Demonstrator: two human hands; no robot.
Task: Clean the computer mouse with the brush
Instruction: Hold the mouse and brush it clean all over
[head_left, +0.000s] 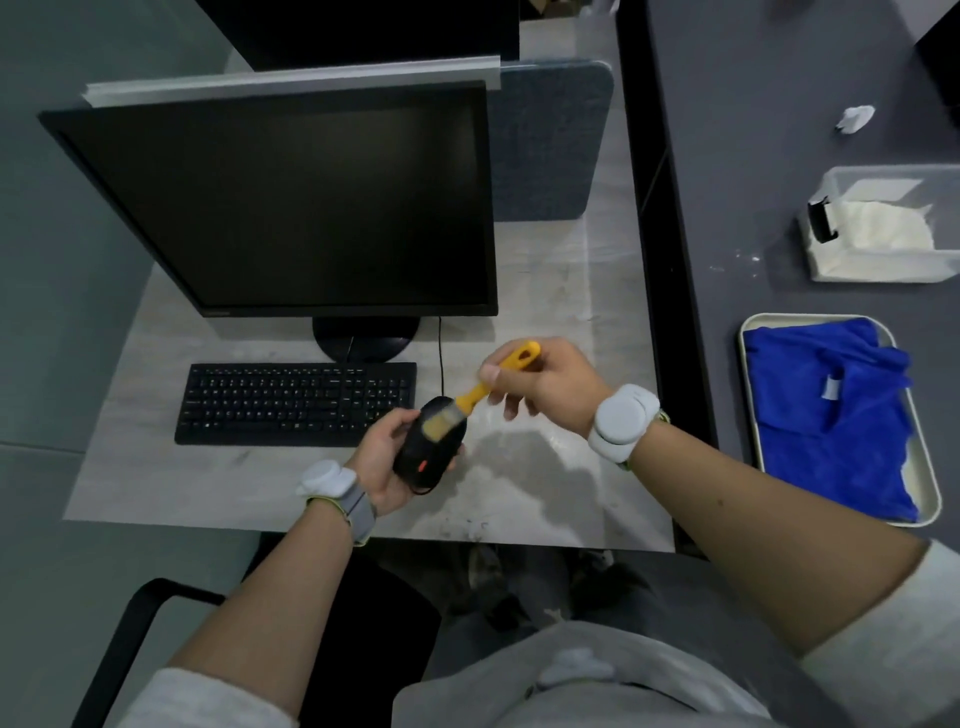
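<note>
Pale, marbled desk (545, 291) fills the middle of the view, with a dark monitor (291, 208) at the far side and a black keyboard (296, 402) just near of its stand. Off to the right, on a darker grey surface, a cream tray (930, 499) holds a crumpled blue cloth (831, 415), and a clear tub (883, 223) of white material sits farther back.

And here is the action: the computer mouse (423, 457) is off the desk, cradled in the left hand (382, 462), whose grip is clenched around its sides, palm underneath. It is a smooth black plastic shell, rounded, with a small red mark on the near end. It looks light and rigid, a little slick, so cupping the flanks seems the sound way to hold it; its cable trails off toward the monitor and could tug.

The right hand (545, 384) has its grip closed on the brush (488, 387), pinching the yellow plastic handle near the far end with its hanging hole. The pale bristles are pressed onto the mouse's far upper surface. They look soft and springy, bending on contact, while the handle looks stiff. Light strokes should do, judging by that.

Both wrists carry white band-mounted devices.
</note>
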